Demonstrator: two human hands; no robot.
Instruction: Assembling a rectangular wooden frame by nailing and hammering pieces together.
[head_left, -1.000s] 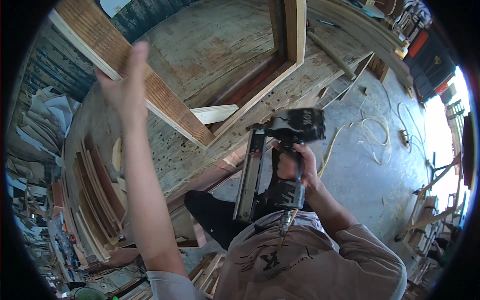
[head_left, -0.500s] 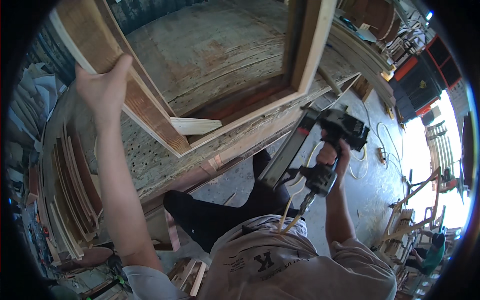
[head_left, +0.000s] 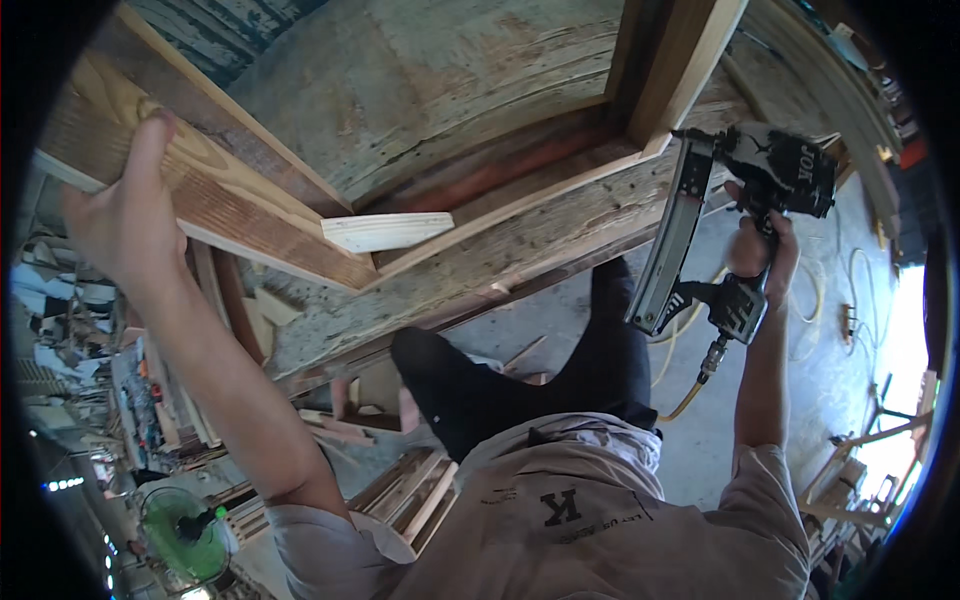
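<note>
left hand on the frame, nail gun in the right

we have our left hand (head_left: 135,220) wrapped around the left rail of a wooden frame (head_left: 265,225), thumb lying over the rail's face, the other fingers partly hidden. the frame sits over the worn workbench (head_left: 560,235) in front of us, one corner pointing toward our body. inside that corner a pale wood strip (head_left: 390,232) runs slantwise, one end at the left rail and the other at the near rail.

our right hand (head_left: 757,245) is closed around the handle of a black nail gun (head_left: 785,165), held out to our right beside the frame. its nose appears right by the frame's right-hand corner; we cannot tell whether the two touch. a yellow hose (head_left: 685,403) hangs from the fitting at the handle's lower end.

below the tool we see our dark-clad legs (head_left: 615,345) and the concrete floor (head_left: 825,380). a green fan (head_left: 175,535) stands at lower left.
</note>
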